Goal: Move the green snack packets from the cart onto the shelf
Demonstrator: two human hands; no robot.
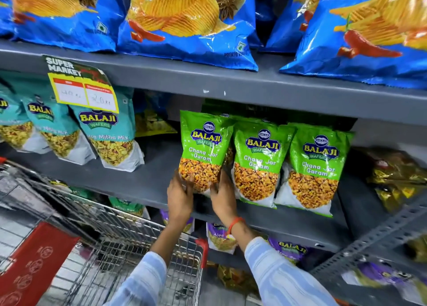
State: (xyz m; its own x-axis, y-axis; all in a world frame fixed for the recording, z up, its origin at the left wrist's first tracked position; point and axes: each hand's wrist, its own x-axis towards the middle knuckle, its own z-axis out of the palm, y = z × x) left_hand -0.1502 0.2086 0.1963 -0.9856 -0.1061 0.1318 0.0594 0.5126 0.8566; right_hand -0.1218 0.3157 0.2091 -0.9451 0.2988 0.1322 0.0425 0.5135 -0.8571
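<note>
While both hands clasp its lower end, the leftmost green packet [204, 151] stands upright on the grey shelf [150, 181], touching a second green packet [260, 164] at its 3 o'clock. Left hand [180, 198] cups the bottom left edge; right hand [223, 196] presses the bottom right. At 7 o'clock sits the wire cart [129, 243].

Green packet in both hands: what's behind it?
Behind the held green packet, a dark green packet top shows above it in the shelf recess. Anything lower behind it is covered.
</note>
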